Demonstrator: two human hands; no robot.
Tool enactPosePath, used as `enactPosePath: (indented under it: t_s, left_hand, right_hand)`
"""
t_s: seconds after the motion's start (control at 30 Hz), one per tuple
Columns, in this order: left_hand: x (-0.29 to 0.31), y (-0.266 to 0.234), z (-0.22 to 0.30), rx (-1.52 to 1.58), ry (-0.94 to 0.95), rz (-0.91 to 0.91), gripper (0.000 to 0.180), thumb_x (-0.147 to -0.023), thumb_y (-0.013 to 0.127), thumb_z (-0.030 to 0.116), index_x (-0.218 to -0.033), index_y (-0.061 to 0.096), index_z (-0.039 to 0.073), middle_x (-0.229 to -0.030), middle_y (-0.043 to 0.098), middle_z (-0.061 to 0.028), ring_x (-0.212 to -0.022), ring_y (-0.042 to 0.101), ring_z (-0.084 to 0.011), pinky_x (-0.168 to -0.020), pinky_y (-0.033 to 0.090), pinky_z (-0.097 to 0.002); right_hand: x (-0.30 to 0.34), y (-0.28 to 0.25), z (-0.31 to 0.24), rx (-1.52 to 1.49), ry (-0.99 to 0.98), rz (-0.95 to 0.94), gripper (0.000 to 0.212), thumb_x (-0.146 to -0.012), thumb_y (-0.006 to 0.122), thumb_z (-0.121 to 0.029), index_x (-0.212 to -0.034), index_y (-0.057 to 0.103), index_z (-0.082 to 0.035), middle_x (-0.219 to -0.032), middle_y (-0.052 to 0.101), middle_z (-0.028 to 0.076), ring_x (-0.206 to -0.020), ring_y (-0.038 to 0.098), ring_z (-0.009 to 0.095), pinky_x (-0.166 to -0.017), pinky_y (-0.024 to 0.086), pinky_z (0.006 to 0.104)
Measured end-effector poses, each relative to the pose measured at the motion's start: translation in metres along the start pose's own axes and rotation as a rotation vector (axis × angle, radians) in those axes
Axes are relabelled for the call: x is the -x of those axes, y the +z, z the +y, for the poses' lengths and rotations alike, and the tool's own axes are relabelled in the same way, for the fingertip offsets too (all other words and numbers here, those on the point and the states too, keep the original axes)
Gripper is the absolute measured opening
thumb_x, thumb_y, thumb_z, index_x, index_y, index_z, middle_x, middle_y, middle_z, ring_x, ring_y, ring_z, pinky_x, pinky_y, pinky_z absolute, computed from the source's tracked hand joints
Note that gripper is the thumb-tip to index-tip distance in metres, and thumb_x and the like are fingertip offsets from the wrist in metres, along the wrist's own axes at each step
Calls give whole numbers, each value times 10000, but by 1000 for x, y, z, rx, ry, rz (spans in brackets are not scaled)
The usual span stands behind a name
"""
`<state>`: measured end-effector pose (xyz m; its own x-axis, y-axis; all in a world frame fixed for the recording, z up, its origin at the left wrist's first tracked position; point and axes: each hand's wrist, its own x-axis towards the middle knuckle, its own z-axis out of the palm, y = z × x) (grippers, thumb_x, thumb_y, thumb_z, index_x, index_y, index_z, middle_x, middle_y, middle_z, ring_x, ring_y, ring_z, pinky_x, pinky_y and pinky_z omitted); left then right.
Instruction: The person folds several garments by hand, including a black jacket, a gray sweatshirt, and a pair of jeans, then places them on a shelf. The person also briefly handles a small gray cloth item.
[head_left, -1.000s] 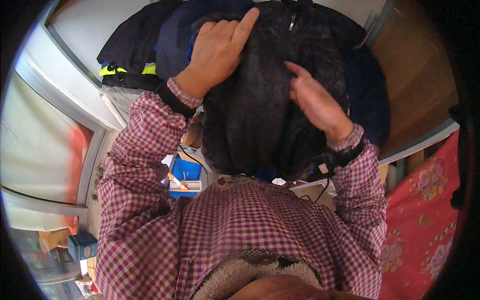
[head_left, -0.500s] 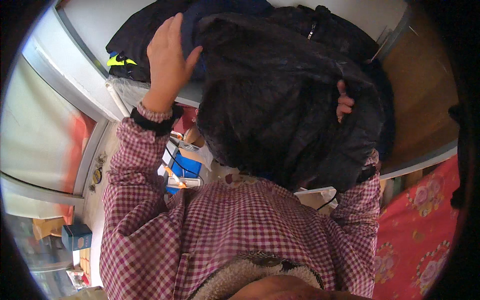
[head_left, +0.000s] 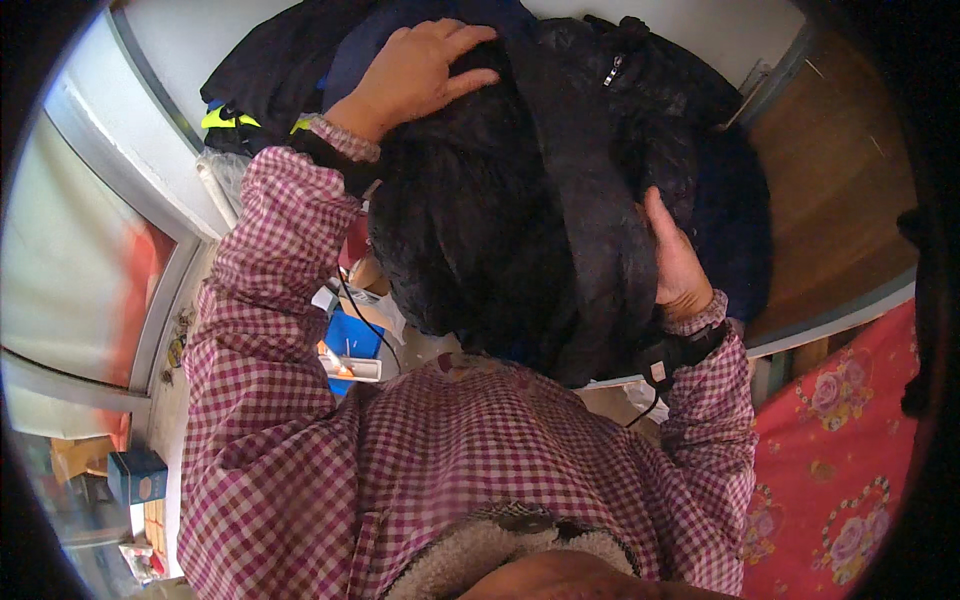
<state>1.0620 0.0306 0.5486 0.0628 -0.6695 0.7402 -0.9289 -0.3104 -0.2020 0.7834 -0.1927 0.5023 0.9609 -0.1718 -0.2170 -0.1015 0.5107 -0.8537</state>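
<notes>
A large black garment (head_left: 470, 220) is spread in front of me, bunched and folded, its lower part hanging close to my checked top. My left hand (head_left: 425, 75) lies over its upper left part, fingers spread and pointing right. At the garment's right edge is my right hand (head_left: 675, 255), thumb up against the cloth. The other fingers of that hand are hidden behind the fabric, which it appears to grip. Behind lies a black jacket (head_left: 670, 75) with a silver zip pull (head_left: 612, 70).
More dark clothes (head_left: 285, 60) with a bright yellow patch are piled at the far left. A brown wooden panel (head_left: 835, 200) stands right. Red floral cloth (head_left: 830, 450) hangs at the lower right. Below the garment are a blue box (head_left: 355, 335) and a dark cable (head_left: 365, 318).
My left hand has come down from its raised pose onto the garment, moving right. The garment's right side has folded inward, and my right hand's thumb and back now show.
</notes>
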Motion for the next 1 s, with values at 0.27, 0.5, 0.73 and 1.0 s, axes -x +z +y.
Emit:
enactPosePath:
  t_s: [0.27, 0.5, 0.73, 1.0]
  left_hand:
    - [24, 1, 5, 238, -354, 417, 260, -865, 700, 174, -1094, 650, 61, -1038, 662, -113, -961, 642, -264, -858, 506, -322]
    - [14, -39, -13, 802, -310, 85, 193, -957, 566, 168, -1019, 673, 20, -982, 687, -30, -942, 634, -136, -868, 488, -264]
    - [-37, -53, -28, 630, -313, -131, 217, -931, 545, 207, -981, 658, 28, -875, 681, -138, -847, 645, -300, -795, 495, -384]
    - [-79, -42, -75, -270, -228, -265, 301, -886, 625, 304, -844, 682, 11, -745, 650, -180, -683, 637, -318, -667, 491, -420]
  right_hand:
    - [31, -65, -13, -21, -105, -169, 717, -983, 287, -615, -1248, 546, -1, -1036, 649, 94, -816, 590, 193, -708, 482, 296]
    - [29, -111, -5, 213, -192, -324, 730, -972, 318, -618, -1255, 568, 7, -1131, 675, 106, -919, 681, 195, -786, 546, 267]
    - [24, -120, -12, 410, -251, -377, 627, -939, 511, -508, -1308, 503, -1, -1326, 524, 143, -1164, 539, 246, -1002, 422, 322]
    - [17, -50, -5, 1225, -502, 61, 763, -725, 792, -127, -1377, 404, -43, -1309, 479, 200, -1231, 491, 306, -1020, 412, 346]
